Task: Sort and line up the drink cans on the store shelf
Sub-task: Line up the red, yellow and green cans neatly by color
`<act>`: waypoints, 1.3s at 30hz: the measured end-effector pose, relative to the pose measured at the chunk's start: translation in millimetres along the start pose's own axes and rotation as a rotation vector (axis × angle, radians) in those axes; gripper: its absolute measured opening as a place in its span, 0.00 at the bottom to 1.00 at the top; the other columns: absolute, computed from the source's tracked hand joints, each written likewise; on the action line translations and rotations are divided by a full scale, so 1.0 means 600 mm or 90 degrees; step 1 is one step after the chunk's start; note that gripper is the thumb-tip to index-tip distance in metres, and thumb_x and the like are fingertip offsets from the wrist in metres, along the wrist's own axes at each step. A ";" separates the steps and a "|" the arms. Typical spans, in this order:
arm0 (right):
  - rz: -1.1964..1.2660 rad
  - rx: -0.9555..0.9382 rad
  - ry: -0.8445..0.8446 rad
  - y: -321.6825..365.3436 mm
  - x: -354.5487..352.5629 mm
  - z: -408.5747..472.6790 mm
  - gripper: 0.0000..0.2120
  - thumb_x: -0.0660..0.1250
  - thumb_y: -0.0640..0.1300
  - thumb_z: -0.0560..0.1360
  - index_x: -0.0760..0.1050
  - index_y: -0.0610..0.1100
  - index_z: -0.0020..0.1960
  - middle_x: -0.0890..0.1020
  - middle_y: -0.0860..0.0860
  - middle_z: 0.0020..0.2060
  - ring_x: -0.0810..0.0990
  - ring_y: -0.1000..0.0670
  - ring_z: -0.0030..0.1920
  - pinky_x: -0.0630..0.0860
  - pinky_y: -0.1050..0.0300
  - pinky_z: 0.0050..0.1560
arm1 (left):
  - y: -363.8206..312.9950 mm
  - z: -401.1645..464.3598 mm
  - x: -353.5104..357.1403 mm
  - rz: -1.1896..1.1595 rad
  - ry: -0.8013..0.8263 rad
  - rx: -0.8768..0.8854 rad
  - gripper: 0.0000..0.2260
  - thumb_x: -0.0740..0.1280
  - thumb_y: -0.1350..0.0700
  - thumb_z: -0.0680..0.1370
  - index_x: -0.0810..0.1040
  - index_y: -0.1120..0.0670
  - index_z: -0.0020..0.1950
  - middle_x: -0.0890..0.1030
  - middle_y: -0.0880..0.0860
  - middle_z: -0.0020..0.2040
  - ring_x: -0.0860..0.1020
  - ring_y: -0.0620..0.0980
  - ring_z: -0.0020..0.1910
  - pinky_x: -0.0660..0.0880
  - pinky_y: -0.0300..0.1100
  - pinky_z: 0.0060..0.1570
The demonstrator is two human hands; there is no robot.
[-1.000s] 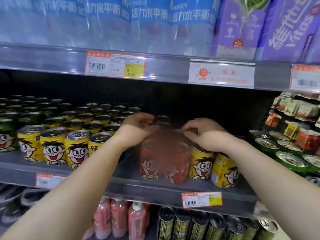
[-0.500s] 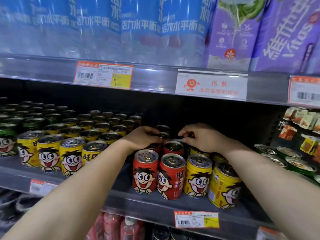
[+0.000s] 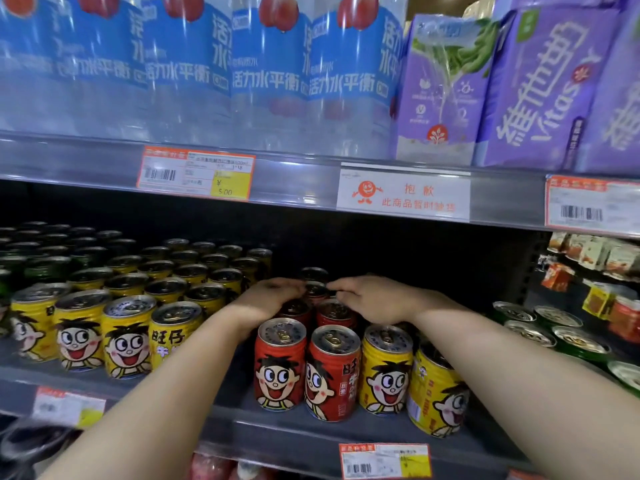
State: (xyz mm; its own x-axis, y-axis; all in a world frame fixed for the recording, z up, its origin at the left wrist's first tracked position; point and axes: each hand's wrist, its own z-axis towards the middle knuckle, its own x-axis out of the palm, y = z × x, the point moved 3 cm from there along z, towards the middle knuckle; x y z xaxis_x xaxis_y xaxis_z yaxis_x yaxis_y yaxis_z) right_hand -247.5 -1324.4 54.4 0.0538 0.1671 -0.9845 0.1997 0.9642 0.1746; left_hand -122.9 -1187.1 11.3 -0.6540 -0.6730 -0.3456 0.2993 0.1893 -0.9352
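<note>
dark gap behind red cans, upper shelf overhead

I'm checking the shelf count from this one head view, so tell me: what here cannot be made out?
- Red cans behind the front pair: the left hand and right hand cover them, so neither count nor grip is clear.
- Yellow can at far right: the right forearm covers its top.
- Lower price tag: print too small and blurred.
- Green cans: cut off by the right edge.

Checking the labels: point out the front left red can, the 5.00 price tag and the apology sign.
Red can (image 3: 278, 370), head view, on its printed face.
Price tag (image 3: 195, 173), head view, middle of the label.
Apology sign (image 3: 403, 192), head view, centre of the white card.
</note>
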 end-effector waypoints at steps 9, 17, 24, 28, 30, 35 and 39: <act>0.077 0.051 0.007 0.018 0.012 0.025 0.20 0.51 0.49 0.82 0.66 0.51 0.72 0.66 0.52 0.73 0.63 0.50 0.72 0.58 0.61 0.69 | 0.015 0.001 0.001 -0.183 -0.056 -0.032 0.12 0.61 0.51 0.80 0.78 0.51 0.60 0.82 0.48 0.47 0.80 0.44 0.45 0.74 0.36 0.41; 0.062 0.053 0.009 0.061 0.014 0.034 0.20 0.50 0.47 0.82 0.66 0.48 0.72 0.65 0.50 0.73 0.63 0.48 0.72 0.57 0.60 0.68 | 0.032 -0.004 -0.016 -0.261 -0.070 -0.046 0.15 0.61 0.54 0.79 0.75 0.52 0.65 0.80 0.55 0.59 0.79 0.52 0.53 0.74 0.44 0.52; 0.023 0.090 0.010 0.062 0.028 0.028 0.21 0.49 0.52 0.82 0.61 0.52 0.74 0.63 0.50 0.75 0.61 0.46 0.74 0.56 0.50 0.72 | 0.040 -0.024 -0.001 -0.226 0.004 0.006 0.29 0.61 0.58 0.79 0.53 0.48 0.77 0.64 0.53 0.74 0.68 0.51 0.68 0.67 0.48 0.67; 0.010 0.108 -0.005 0.063 0.030 0.026 0.21 0.48 0.53 0.81 0.62 0.54 0.73 0.64 0.50 0.74 0.61 0.46 0.74 0.56 0.48 0.72 | 0.034 -0.030 0.008 -0.232 0.021 -0.010 0.33 0.64 0.51 0.79 0.47 0.45 0.77 0.62 0.55 0.75 0.68 0.54 0.69 0.68 0.48 0.66; 0.003 0.112 -0.009 0.063 0.033 0.024 0.21 0.48 0.53 0.81 0.61 0.56 0.74 0.63 0.50 0.74 0.60 0.46 0.74 0.55 0.50 0.73 | 0.033 -0.034 0.009 -0.229 0.034 -0.022 0.34 0.63 0.46 0.78 0.45 0.44 0.77 0.60 0.54 0.76 0.67 0.54 0.70 0.66 0.49 0.68; 0.045 0.116 -0.040 0.047 0.041 0.007 0.22 0.49 0.59 0.80 0.60 0.61 0.73 0.62 0.49 0.75 0.60 0.42 0.73 0.59 0.50 0.71 | 0.047 -0.043 0.006 -0.213 0.056 -0.054 0.35 0.63 0.41 0.76 0.47 0.45 0.77 0.62 0.55 0.75 0.67 0.55 0.70 0.65 0.50 0.68; 0.049 0.117 -0.062 0.037 0.036 -0.017 0.22 0.50 0.62 0.79 0.61 0.62 0.72 0.64 0.48 0.74 0.62 0.43 0.72 0.60 0.50 0.71 | 0.053 -0.047 0.000 -0.222 0.033 -0.043 0.32 0.65 0.44 0.76 0.56 0.48 0.76 0.68 0.56 0.72 0.72 0.54 0.65 0.70 0.47 0.62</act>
State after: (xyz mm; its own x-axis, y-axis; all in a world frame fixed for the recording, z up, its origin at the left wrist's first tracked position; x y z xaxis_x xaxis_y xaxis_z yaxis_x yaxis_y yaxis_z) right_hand -251.8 -1297.6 37.0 0.1678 0.2095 -0.9633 0.3659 0.8942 0.2581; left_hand -133.0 -1161.0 -20.8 -0.7440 -0.6682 -0.0064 0.0067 0.0020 -1.0000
